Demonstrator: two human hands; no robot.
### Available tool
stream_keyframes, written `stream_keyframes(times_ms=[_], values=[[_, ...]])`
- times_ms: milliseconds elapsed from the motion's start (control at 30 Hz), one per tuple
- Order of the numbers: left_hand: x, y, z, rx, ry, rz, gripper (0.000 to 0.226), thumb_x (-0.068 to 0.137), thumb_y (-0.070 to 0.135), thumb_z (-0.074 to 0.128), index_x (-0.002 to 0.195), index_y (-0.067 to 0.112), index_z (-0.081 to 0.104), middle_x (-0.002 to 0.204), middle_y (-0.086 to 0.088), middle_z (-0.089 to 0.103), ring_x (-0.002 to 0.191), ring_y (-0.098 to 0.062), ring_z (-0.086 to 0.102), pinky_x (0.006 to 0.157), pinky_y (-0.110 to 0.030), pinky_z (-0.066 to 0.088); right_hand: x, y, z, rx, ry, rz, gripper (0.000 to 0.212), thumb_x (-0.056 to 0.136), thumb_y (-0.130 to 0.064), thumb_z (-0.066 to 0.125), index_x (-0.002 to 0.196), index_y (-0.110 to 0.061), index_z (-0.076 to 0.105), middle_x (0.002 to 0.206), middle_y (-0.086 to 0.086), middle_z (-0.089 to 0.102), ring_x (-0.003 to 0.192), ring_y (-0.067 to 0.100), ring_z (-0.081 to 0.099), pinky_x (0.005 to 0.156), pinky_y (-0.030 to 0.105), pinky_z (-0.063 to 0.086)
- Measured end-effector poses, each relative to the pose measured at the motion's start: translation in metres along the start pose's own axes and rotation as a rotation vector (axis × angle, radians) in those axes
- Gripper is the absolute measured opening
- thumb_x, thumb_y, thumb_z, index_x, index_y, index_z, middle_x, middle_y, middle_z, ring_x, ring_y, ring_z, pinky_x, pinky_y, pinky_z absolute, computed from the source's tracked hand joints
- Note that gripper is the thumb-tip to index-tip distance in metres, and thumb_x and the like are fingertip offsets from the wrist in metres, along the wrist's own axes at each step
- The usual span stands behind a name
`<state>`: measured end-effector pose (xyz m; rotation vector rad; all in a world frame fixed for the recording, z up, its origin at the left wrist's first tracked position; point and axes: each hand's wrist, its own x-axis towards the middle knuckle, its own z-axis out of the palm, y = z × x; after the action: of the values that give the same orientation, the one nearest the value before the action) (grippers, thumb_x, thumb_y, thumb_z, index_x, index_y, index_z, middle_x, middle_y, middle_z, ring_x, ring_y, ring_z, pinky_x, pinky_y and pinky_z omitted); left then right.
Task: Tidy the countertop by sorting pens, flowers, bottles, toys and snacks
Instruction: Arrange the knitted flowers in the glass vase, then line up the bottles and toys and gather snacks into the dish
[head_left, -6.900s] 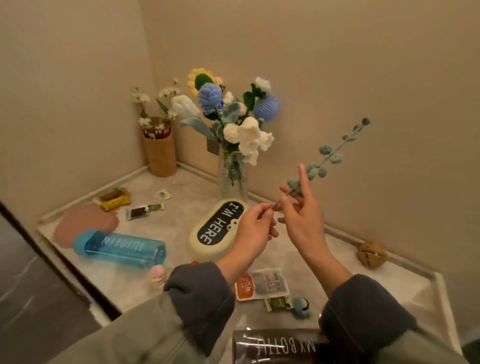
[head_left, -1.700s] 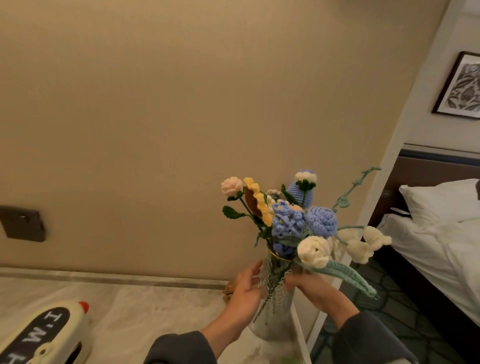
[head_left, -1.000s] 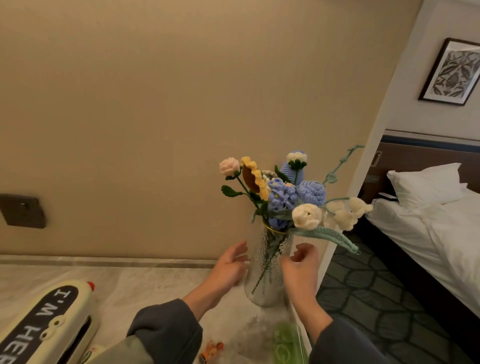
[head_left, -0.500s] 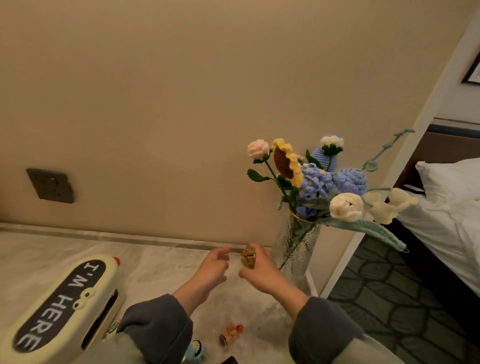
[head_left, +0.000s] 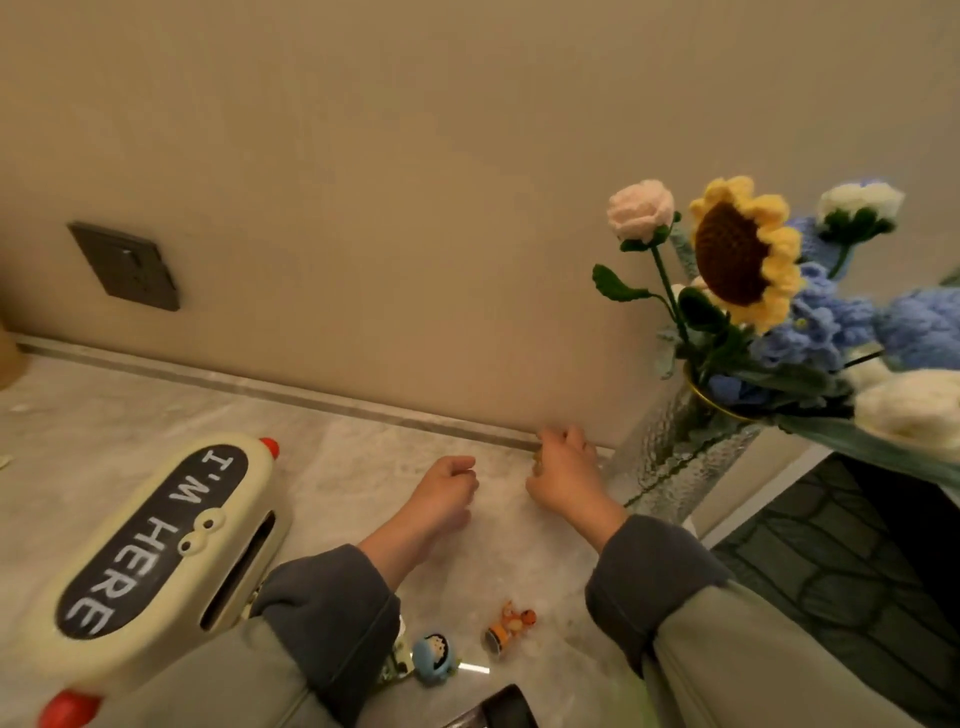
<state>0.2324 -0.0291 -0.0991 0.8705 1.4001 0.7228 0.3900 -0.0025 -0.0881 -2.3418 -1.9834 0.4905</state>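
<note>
Left hand curled empty, right hand gripping tan toy, glass vase holding crochet flowers

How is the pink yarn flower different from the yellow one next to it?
The pink crochet rose is a tight, rounded bud in one pale colour; the yellow crochet sunflower is open and flat, with a dark brown middle. The sunflower's head looks wider than the rose's. Both are yarn flowers on green stems in one ribbed glass vase.
</note>
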Motion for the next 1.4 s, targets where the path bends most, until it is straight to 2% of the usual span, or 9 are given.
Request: stream_keyframes(times_ms=[167, 400, 500, 600, 833, 1033, 1200, 1300, 1400], values=[[0.0, -0.005, 0.003, 0.009, -0.031, -0.018, 0.04, 0.095, 0.012, 0.046, 0.135, 0.015, 0.046, 0.124, -0.009, 0.057, 0.104, -0.018, 0.056, 0.083, -0.031, 0.048, -0.012, 0.005, 0.008, -0.112, 0.08, -0.133, 0.028, 0.089, -0.025, 0.054, 0.116, -0.02, 0.047, 0.127, 0.01, 0.036, 0.112, 0.033, 0.043, 0.089, 0.043, 0.049], [-0.017, -0.004, 0.009, 0.016, -0.051, 0.033, 0.041, 0.097, 0.01, 0.043, 0.137, 0.012, 0.043, 0.111, -0.008, 0.056, 0.094, -0.021, 0.055, 0.076, -0.032, 0.046, -0.044, 0.005, -0.005, -0.153, -0.154, -0.107, 0.054, 0.076, -0.042, 0.068, 0.125, -0.028, 0.049, 0.125, 0.005, 0.044, 0.116, 0.027, 0.045, 0.09, 0.038, 0.046], [-0.032, -0.002, 0.001, 0.016, -0.05, 0.054, 0.039, 0.098, 0.012, 0.045, 0.137, 0.013, 0.044, 0.12, -0.008, 0.055, 0.108, -0.022, 0.056, 0.092, -0.035, 0.048, -0.061, 0.004, -0.01, -0.108, -0.182, -0.116, 0.078, 0.069, -0.052, 0.073, 0.138, -0.032, 0.042, 0.133, 0.004, 0.044, 0.124, 0.027, 0.042, 0.095, 0.038, 0.042], [-0.052, 0.0, -0.01, -0.005, -0.041, 0.092, 0.039, 0.098, 0.014, 0.046, 0.137, 0.015, 0.044, 0.131, -0.007, 0.053, 0.118, -0.021, 0.053, 0.1, -0.038, 0.047, -0.079, -0.005, -0.015, -0.049, -0.137, -0.151, 0.081, 0.072, -0.058, 0.069, 0.143, -0.033, 0.038, 0.143, 0.003, 0.041, 0.132, 0.027, 0.036, 0.101, 0.04, 0.038], [-0.106, 0.0, -0.056, -0.05, 0.106, 0.28, 0.037, 0.096, 0.009, 0.046, 0.132, 0.018, 0.048, 0.126, -0.001, 0.056, 0.114, -0.014, 0.054, 0.096, -0.033, 0.047, -0.11, -0.054, -0.02, 0.148, -0.127, -0.299, 0.075, 0.081, -0.05, 0.066, 0.146, -0.029, 0.035, 0.153, 0.001, 0.033, 0.14, 0.024, 0.03, 0.11, 0.043, 0.035], [-0.148, 0.005, -0.123, -0.036, 0.362, 0.474, 0.033, 0.094, 0.003, 0.049, 0.124, 0.017, 0.053, 0.119, 0.001, 0.059, 0.113, -0.012, 0.055, 0.092, -0.026, 0.046, -0.124, -0.128, -0.01, 0.245, -0.176, -0.461, 0.07, 0.082, -0.045, 0.067, 0.144, -0.025, 0.04, 0.149, 0.001, 0.041, 0.134, 0.021, 0.041, 0.108, 0.038, 0.038], [-0.163, 0.002, -0.175, 0.02, 0.554, 0.502, 0.034, 0.092, -0.001, 0.049, 0.121, 0.017, 0.055, 0.12, 0.001, 0.058, 0.115, -0.011, 0.053, 0.087, -0.016, 0.04, -0.14, -0.184, 0.004, 0.393, -0.363, -0.419, 0.055, 0.091, -0.038, 0.061, 0.139, -0.015, 0.047, 0.135, 0.004, 0.055, 0.119, 0.018, 0.054, 0.099, 0.033, 0.046], [-0.161, -0.004, -0.205, 0.08, 0.58, 0.416, 0.035, 0.093, 0.005, 0.05, 0.124, 0.019, 0.054, 0.129, 0.002, 0.053, 0.114, -0.012, 0.052, 0.091, -0.023, 0.041, -0.146, -0.21, 0.012, 0.519, -0.477, -0.324, 0.043, 0.096, -0.039, 0.053, 0.13, -0.013, 0.052, 0.111, 0.004, 0.064, 0.099, 0.019, 0.062, 0.089, 0.037, 0.055], [-0.156, -0.009, -0.227, 0.093, 0.497, 0.285, 0.045, 0.094, 0.012, 0.051, 0.137, 0.019, 0.044, 0.144, -0.005, 0.043, 0.118, -0.022, 0.053, 0.095, -0.033, 0.048, -0.145, -0.23, 0.021, 0.619, -0.521, -0.219, 0.053, 0.093, -0.043, 0.057, 0.133, -0.012, 0.038, 0.112, 0.008, 0.063, 0.09, 0.018, 0.066, 0.069, 0.031, 0.055]])
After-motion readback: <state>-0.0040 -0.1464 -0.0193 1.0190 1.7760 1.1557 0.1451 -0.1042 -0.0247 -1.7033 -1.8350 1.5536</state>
